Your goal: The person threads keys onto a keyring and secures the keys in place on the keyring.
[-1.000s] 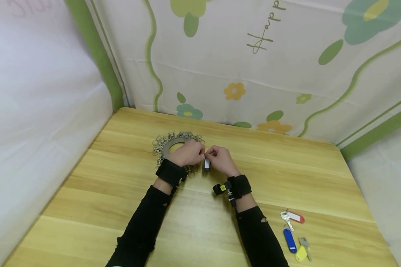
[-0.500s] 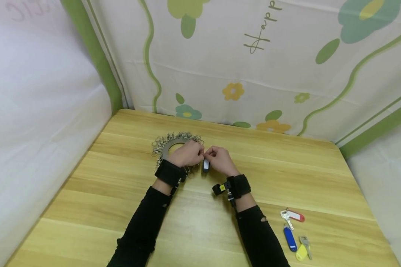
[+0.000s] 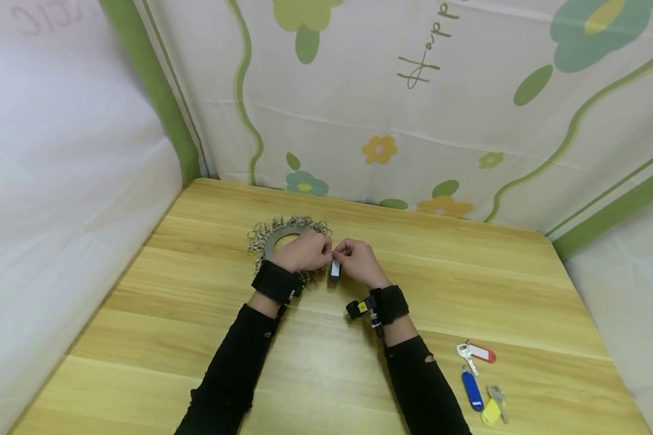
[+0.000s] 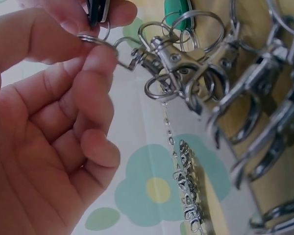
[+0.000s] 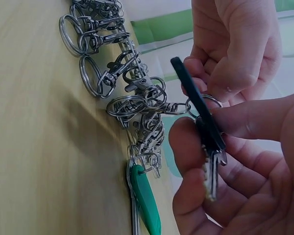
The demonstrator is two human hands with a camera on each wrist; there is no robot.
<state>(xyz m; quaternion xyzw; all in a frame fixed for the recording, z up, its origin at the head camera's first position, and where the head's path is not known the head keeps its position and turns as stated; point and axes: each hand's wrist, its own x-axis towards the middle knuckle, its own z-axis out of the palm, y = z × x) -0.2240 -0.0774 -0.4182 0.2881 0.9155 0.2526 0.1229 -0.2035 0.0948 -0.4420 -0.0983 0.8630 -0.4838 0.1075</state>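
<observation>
The left hand (image 3: 307, 249) pinches a metal split ring (image 4: 95, 40) between thumb and forefinger, its other fingers loosely curled towards the palm. That split ring hangs from one of the many metal clasps (image 5: 105, 38) set round a flat grey hoop (image 3: 270, 244), which lies on the far part of the wooden worktop (image 3: 158, 290), partly under the left hand. The right hand (image 3: 361, 261), just beside the left, has thumb and fingers closed on a dark key tag (image 5: 198, 103) with a white label, and a key (image 5: 211, 176) hangs along with it. The tag is right at the split ring; whether it is already threaded on is hard to tell, as the fingers cover the join. A green tag (image 5: 146, 205) hangs from another clasp on the hoop.

Well apart, at the near right of the worktop, lie a red tag (image 3: 482, 353) with a silver key (image 3: 467, 356), a blue tag (image 3: 472, 391) and a yellow tag (image 3: 490, 413) touching a second loose key (image 3: 497, 396). A flowered white curtain (image 3: 326, 121) stands behind.
</observation>
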